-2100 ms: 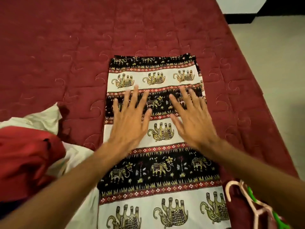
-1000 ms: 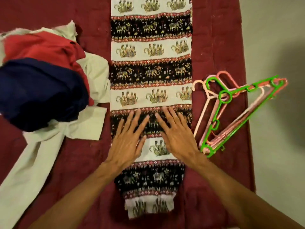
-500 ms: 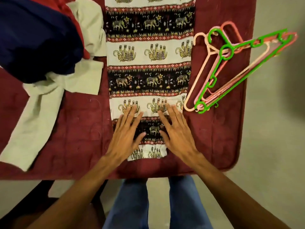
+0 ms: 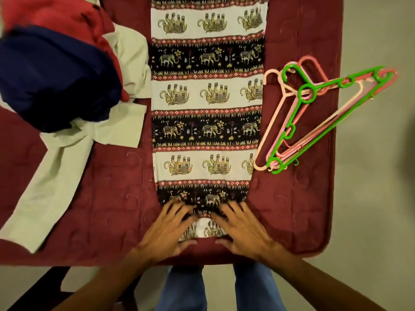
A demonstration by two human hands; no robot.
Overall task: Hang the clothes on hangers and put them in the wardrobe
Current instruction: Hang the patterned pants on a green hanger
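Partly under left hand, right hand lie trousers.

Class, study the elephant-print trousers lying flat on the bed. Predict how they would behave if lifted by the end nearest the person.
Probably floppy: the trousers lie flat along the bed cover, so they would likely drape and sag. Likely light, as the cloth looks thin. Pushed, they would probably bunch on the quilted cover rather than slide.
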